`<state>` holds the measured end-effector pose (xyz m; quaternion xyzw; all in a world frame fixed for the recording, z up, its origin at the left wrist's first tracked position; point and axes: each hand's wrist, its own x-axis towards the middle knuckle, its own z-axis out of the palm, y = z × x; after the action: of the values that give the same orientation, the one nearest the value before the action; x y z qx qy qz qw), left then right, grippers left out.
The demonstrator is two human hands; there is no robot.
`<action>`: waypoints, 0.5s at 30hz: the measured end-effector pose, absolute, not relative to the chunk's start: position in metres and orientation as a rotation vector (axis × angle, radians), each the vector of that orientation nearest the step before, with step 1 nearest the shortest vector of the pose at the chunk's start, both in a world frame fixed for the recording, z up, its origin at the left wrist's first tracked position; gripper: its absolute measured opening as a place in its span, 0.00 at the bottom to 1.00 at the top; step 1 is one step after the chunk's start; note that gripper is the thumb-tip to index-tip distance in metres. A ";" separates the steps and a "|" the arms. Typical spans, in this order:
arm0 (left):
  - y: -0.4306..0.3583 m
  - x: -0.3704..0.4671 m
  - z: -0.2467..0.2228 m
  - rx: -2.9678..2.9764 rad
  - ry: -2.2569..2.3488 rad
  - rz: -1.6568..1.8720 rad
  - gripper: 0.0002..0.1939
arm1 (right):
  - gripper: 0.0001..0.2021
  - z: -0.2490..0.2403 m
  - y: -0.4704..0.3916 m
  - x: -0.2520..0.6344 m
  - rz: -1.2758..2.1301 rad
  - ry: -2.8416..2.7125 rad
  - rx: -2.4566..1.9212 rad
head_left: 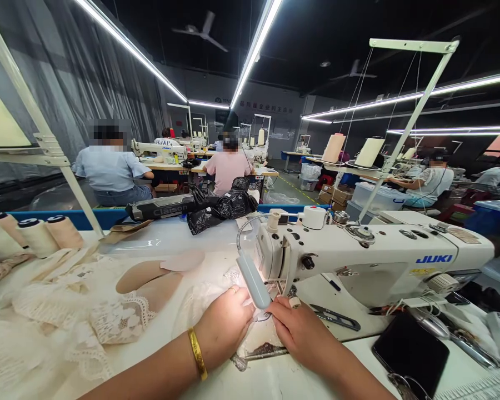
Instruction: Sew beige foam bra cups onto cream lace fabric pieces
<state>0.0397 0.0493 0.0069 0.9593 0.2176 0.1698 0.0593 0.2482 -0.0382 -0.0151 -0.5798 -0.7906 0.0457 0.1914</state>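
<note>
Under the head of a white sewing machine [375, 253] lies pale lace fabric [196, 297], lit by a grey clip-on lamp [252, 280]. My left hand [227, 322] rests left of the needle area, its fingers closed on the lace. To the right of the presser foot is my right hand [298, 330], with thumb and fingers drawn together. Whatever it pinches is hidden by the fingers and the lamp. The needle itself is concealed behind the lamp.
Cream lace pieces [62, 305] and beige cups [154, 280] spread over the left tabletop. Thread snips [337, 318] and a dark phone [410, 350] lie at right. Black plastic bags [229, 205] sit behind. Thread cones [64, 230] stand at left; co-workers sit beyond.
</note>
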 end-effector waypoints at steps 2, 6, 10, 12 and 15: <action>0.047 0.040 0.012 2.885 0.741 0.414 0.10 | 0.15 -0.014 -0.038 0.248 0.119 -2.218 -1.617; 0.041 0.037 0.016 2.828 0.819 0.428 0.19 | 0.16 -0.017 -0.037 0.246 0.057 -2.200 -1.596; 0.042 0.038 0.007 2.821 0.853 0.482 0.14 | 0.15 -0.031 -0.031 0.246 -0.063 -2.179 -1.515; 0.046 0.040 0.007 2.795 0.831 0.444 0.11 | 0.14 -0.039 -0.026 0.247 -0.148 -2.193 -1.466; 0.046 0.040 0.018 2.749 0.740 0.376 0.10 | 0.13 -0.047 -0.018 0.247 -0.264 -2.252 -1.378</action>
<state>0.0404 0.0464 0.0176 0.9486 0.2554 0.1299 0.1347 0.2473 -0.0181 -0.0473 -0.5039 -0.8236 -0.0965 0.2417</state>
